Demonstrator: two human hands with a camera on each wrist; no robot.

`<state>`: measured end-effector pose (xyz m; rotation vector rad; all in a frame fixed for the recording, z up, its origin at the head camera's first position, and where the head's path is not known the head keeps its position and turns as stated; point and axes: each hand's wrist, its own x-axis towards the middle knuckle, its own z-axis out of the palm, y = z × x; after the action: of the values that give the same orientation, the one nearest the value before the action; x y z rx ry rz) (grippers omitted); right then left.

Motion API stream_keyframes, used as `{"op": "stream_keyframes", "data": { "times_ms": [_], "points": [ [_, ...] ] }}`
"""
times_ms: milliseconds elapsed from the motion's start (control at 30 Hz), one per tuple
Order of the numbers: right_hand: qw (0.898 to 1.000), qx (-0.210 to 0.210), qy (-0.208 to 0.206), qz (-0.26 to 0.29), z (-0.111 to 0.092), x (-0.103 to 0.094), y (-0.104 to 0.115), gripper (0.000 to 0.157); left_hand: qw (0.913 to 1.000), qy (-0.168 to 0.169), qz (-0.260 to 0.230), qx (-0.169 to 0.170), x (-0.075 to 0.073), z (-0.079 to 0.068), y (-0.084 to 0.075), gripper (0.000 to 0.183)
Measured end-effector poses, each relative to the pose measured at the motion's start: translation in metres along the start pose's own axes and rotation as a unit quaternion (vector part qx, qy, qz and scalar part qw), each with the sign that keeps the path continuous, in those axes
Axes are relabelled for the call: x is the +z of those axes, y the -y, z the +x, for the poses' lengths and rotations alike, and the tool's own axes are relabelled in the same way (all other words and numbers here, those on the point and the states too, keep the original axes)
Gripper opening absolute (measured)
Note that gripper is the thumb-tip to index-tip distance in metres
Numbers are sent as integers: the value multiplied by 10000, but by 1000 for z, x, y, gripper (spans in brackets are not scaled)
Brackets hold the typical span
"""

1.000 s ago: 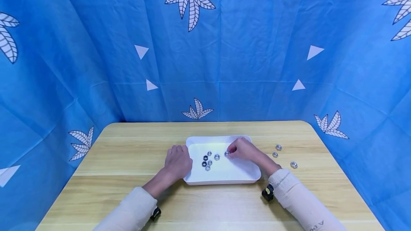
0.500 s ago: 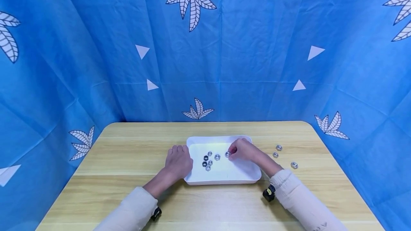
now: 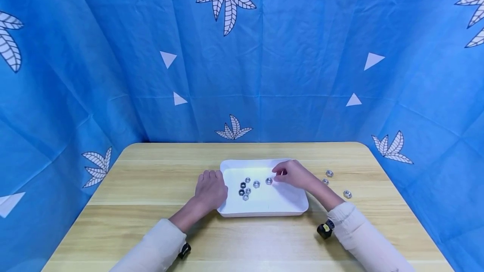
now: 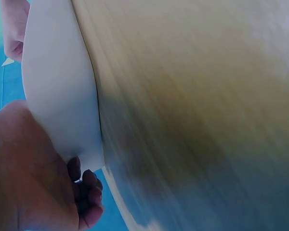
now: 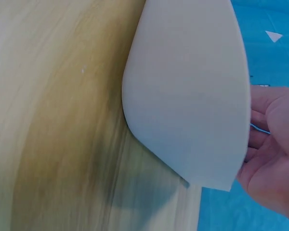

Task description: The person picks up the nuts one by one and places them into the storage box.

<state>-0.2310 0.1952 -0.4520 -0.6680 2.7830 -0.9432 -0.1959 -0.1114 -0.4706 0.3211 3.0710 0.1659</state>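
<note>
A shallow white tray (image 3: 272, 203) lies on the table, with several hex nuts inside. My left hand (image 3: 211, 190) grips its left edge; in the left wrist view the thumb and curled fingers meet at the tray's end wall (image 4: 62, 82). Over the tray's right half, my right hand (image 3: 294, 174) has loosely bent fingers and nothing visible between them. Just left of its fingertips sits a silver nut (image 3: 269, 181), apart from them. Farther left are another silver nut (image 3: 256, 184) and a cluster with two dark nuts (image 3: 242, 192). The tray wall partly hides the right hand (image 5: 274, 139) in the right wrist view.
On the wooden table (image 3: 151, 188), right of the tray, lie three silver nuts: one at the back (image 3: 330, 173), one partly behind the right forearm (image 3: 325, 181), and one nearer (image 3: 347, 194). A blue patterned curtain (image 3: 242, 66) surrounds the table's back and sides.
My right hand has let go of the silver nut and drawn slightly right and back from it. The nut stays in the tray. My left hand keeps its place on the tray's edge.
</note>
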Motion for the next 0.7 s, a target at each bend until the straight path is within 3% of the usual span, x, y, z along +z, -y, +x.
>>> {"op": "stream_keyframes", "data": {
  "times_ms": [367, 700],
  "points": [
    [9992, -85, -388, 44, -10, -8, 0, 23, 10000, 23, -60, 13, 0, -1, 1, 32],
    [9936, 252, -1056, 318, -25, -28, 0, 22, 10000, 39, -70, -2, -1, 0, 0, 32]
  ]
}}
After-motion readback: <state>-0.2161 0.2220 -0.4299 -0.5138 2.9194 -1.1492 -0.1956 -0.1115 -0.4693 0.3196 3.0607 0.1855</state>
